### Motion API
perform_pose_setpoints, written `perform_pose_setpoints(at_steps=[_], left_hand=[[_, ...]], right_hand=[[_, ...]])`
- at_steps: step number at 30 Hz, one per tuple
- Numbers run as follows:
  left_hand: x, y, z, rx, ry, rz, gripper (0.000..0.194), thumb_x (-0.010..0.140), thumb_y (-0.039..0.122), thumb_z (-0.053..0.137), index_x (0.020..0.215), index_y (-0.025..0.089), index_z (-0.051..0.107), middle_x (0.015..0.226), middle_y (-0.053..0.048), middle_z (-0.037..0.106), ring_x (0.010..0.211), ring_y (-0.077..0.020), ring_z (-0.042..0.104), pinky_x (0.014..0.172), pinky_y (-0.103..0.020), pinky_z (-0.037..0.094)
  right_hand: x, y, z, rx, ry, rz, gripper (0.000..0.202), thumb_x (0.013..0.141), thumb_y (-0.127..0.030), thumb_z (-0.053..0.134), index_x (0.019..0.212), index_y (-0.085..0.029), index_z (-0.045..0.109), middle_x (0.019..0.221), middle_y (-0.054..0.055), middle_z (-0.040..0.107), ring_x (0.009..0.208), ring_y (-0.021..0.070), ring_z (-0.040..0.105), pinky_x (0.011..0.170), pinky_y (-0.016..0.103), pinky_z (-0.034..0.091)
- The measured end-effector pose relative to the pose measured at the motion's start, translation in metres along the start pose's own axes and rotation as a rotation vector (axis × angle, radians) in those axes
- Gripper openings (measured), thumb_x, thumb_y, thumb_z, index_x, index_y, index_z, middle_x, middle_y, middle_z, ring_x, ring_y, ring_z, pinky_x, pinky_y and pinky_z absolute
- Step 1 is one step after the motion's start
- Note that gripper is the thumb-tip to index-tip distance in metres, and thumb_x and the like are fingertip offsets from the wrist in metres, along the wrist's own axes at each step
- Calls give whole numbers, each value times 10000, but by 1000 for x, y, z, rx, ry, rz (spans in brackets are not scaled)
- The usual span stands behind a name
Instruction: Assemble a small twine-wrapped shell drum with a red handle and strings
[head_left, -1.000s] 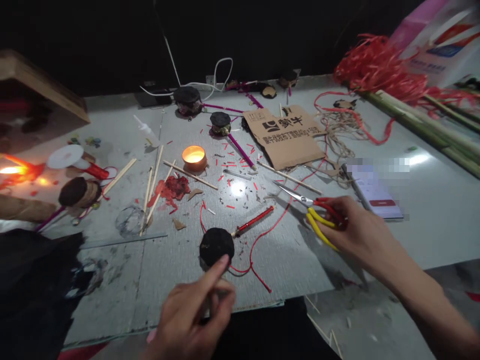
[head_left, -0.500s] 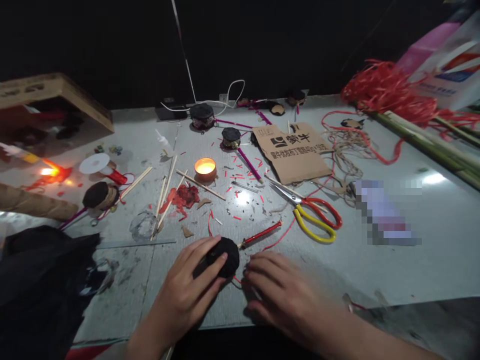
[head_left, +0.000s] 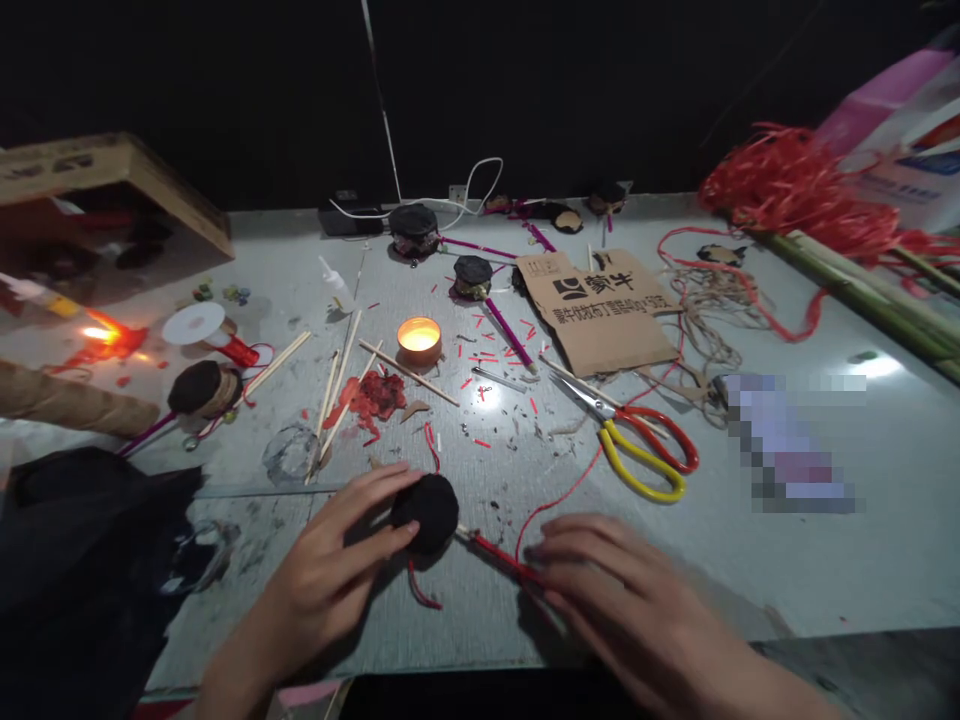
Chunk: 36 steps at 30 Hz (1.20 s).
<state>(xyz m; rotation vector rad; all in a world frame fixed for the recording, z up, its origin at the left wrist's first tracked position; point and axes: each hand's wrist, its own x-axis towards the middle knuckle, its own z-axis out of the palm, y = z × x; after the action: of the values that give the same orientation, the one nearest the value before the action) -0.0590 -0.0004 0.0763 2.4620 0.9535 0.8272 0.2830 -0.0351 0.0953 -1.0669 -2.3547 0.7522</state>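
Near the table's front edge, a round black drum-like piece [head_left: 427,514] lies with a red-wrapped stick [head_left: 499,556] pointing right from it. My left hand [head_left: 337,555] grips the black piece from its left side, fingers around its edge. Short red cords show above and below it. By the far end of the red stick is my right hand [head_left: 626,590], slightly blurred, its fingertips at the stick; what it holds, if anything, cannot be made out. A thin red string runs from there up toward scissors [head_left: 607,415] with red and yellow handles.
A lit candle [head_left: 419,342] burns mid-table, near loose sticks and red wax [head_left: 379,395]. Cardboard [head_left: 600,310], a pixelated object [head_left: 787,445] and bamboo [head_left: 855,290] lie right. Left are a flame [head_left: 101,335], a spool [head_left: 195,325] and black cloth [head_left: 82,580].
The black piece has moved slightly left with my left hand. Its red stick has swung from pointing up-right to down-right. My right hand has shifted right, to the stick's end.
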Motion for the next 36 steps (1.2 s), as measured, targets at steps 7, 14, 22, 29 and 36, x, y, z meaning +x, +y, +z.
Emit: perform_pose_setpoints(at_steps=[7, 14, 22, 29, 36], left_hand=[[-9, -1, -6, 82, 216, -362, 179, 1048, 196, 672, 1182, 247, 779, 1148, -62, 782, 958, -182, 773, 863, -286, 636], [-4, 11, 7, -47, 22, -537, 232, 962, 426, 802, 1068, 222, 776, 782, 19, 730, 602, -127, 636, 583, -227, 521], [19, 15, 18, -208, 84, -559, 360, 977, 374, 769, 1315, 255, 737, 1180, -77, 802, 881, -185, 760, 811, -295, 625], [34, 11, 24, -281, -14, -701, 255, 1030, 431, 673, 1058, 238, 838, 836, -25, 825, 728, -175, 750, 676, -249, 575], [24, -2, 14, -346, 108, -750, 280, 856, 502, 810, 978, 256, 866, 780, -29, 815, 642, -190, 739, 575, -244, 601]], right_hand=[[19, 6, 8, -5, -164, 202, 177, 1102, -374, 618, 1111, -212, 687, 1072, 78, 747, 934, 242, 733, 798, 381, 596], [20, -21, 57, 102, -182, 304, 132, 1004, -236, 650, 877, -200, 640, 753, 26, 728, 584, 160, 652, 536, 277, 414], [3, -19, 56, 236, 263, 324, 235, 1053, -308, 573, 842, -218, 627, 560, -66, 511, 444, 95, 431, 432, 243, 302], [2, -9, 75, 196, 127, 463, 268, 1061, -359, 515, 840, -225, 584, 624, -5, 633, 504, 131, 527, 494, 256, 376], [0, 3, 22, 156, 7, 448, 285, 1092, -385, 534, 902, -229, 679, 742, 13, 739, 607, 145, 658, 576, 256, 453]])
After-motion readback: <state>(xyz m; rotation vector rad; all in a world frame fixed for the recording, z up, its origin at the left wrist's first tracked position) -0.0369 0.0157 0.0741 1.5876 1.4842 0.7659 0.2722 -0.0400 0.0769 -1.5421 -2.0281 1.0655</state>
